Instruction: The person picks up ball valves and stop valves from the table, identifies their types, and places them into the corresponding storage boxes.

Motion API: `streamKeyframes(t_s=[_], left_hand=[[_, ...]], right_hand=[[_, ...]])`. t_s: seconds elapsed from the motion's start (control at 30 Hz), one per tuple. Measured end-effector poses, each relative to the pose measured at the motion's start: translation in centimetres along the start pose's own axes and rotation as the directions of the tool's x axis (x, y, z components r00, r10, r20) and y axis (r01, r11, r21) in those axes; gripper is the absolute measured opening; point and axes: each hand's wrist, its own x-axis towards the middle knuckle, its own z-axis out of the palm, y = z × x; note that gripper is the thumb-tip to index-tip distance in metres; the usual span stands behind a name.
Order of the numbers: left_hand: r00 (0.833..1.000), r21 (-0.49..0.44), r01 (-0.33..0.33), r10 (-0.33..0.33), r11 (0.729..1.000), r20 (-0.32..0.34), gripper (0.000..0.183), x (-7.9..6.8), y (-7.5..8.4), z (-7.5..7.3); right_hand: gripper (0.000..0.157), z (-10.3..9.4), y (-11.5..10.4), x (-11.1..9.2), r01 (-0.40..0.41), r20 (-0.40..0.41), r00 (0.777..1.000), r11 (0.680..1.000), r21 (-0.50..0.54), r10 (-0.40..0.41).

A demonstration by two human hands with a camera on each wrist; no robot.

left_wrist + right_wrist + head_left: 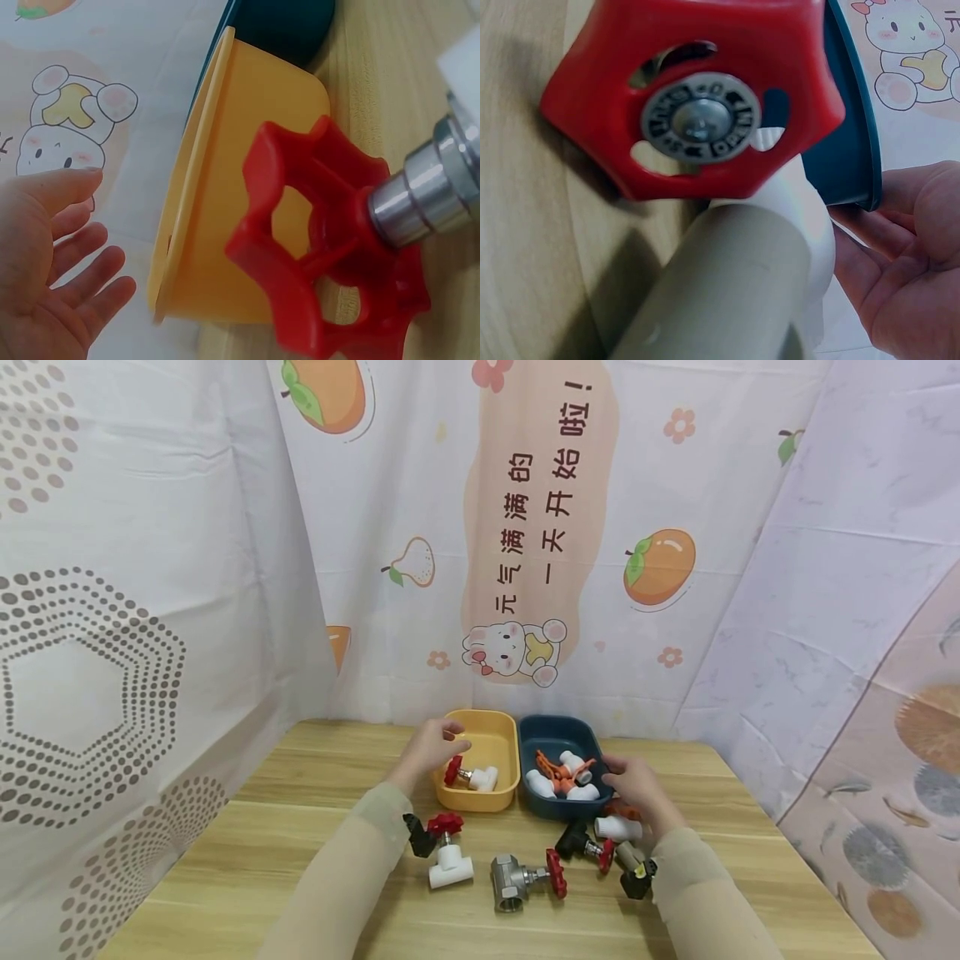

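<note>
- Dial, for all hours: head view, centred on one steel valve (512, 878), red handwheel at 3 o'clock.
- One left hand (432, 747), at 11 o'clock: thumb and fingers apart, holding nothing; we find it near the left rim of the yellow tray.
- One yellow tray (491, 742), between 11 and 12 o'clock: we count inside it one red-wheeled white valve (482, 778).
- One right hand (636, 783), at 2 o'clock: fingers at the right rim of the blue tray; whether they clamp it, we cannot tell.
- One blue tray (551, 745), at 1 o'clock, just beside the yellow one: we see several white fittings (542, 785) with orange handles within.
- One second white valve (450, 862), between 9 and 10 o'clock, red wheel uppermost.
- One black valve (573, 839), red-wheeled, at 2 o'clock.
- One beige fitting (628, 857), near 3 o'clock, partly hidden.
</note>
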Motion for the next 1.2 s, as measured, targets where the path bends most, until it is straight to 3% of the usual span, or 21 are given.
streamKeyframes(t_s=[0.43,0.93,1.2], left_hand=[[0.999,0.011,-0.047,0.047,0.999,-0.008,0.033,-1.1,0.5,-1.1],[0.996,0.007,-0.081,0.081,0.997,0.028,0.033,-2.4,1.5,-2.4],[0.991,0.023,-0.135,0.134,0.991,0.024,0.033,-3.5,1.6,-2.8]], right_hand=[[0.050,0.0,0.1,-0.1,-0.002,0.003,1.000,1.000,0.014,0.002],[0.050,0.1,0.2,-0.1,0.007,0.005,1.000,1.000,-0.004,-0.007],[0.050,0.1,0.3,0.0,0.013,-0.006,1.000,0.999,-0.031,-0.014]])
